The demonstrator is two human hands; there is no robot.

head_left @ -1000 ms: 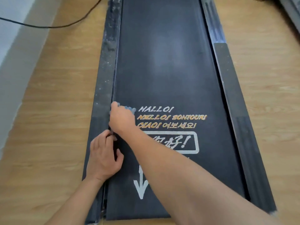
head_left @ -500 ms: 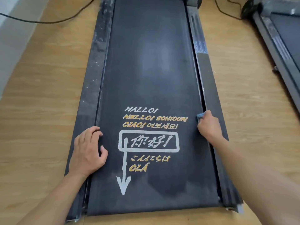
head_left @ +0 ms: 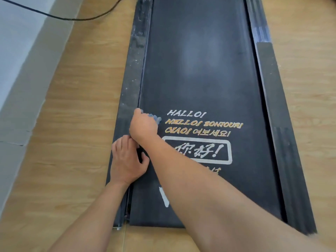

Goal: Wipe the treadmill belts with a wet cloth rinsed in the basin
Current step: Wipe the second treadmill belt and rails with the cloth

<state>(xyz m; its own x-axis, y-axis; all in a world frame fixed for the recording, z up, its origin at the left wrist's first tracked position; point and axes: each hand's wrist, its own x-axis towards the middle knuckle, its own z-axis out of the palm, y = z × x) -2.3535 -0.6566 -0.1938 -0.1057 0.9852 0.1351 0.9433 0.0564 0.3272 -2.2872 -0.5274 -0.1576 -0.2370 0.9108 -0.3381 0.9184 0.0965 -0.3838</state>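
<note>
A person kneels at the end of a black treadmill belt (head_left: 200, 70) printed with white and orange greetings (head_left: 203, 123). Their right hand (head_left: 143, 125), reaching across, bunches a blue-grey cloth (head_left: 156, 117) against the belt's left edge. The left hand (head_left: 126, 162) lies just behind it on the dusty left side rail (head_left: 131, 79), fingers loosely bent, thumb on the belt. A black cable (head_left: 81, 18) crosses the wooden floor (head_left: 81, 106).

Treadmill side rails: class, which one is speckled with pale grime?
The left dark side rail, under the left hand, near the blue cloth in the right hand; the right rail shows none.
</note>
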